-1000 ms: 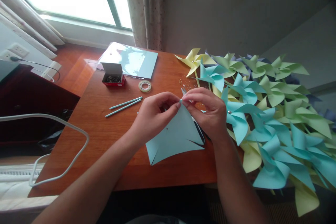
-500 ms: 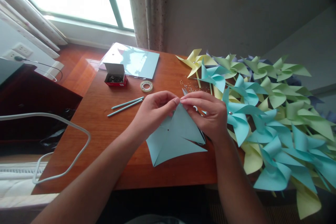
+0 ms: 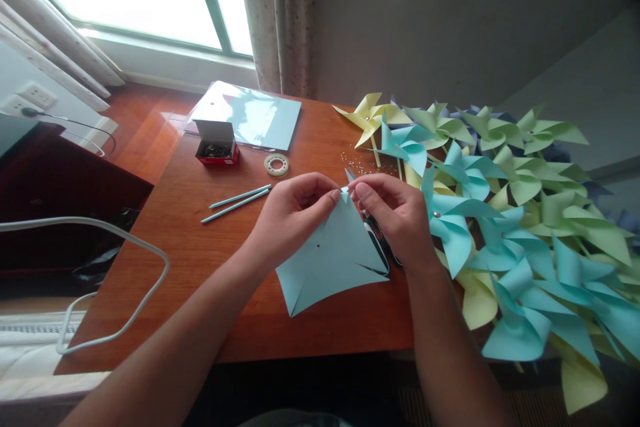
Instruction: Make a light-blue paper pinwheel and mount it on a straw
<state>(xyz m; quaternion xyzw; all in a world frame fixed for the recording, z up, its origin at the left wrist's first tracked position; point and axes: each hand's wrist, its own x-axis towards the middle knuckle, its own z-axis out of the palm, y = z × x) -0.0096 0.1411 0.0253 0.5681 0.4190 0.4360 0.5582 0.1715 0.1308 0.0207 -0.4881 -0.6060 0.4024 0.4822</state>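
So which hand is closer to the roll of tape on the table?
Left. The left hand sits just in front of the tape roll; the right hand is farther off to its right, pinching the blue paper.

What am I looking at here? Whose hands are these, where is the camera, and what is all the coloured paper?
No machine is involved: the camera sits on a person's head and looks down at their own two bare hands. The left hand and the right hand together pinch the top corner of a light blue paper square with slits cut in from its corners. It rests on a wooden table. Under the right hand lie scissors, partly hidden. Farther back are two blue sticks, a roll of tape, a small open red box and a stack of blue sheets. To the right lies a pile of finished pinwheels in blue, green and yellow.
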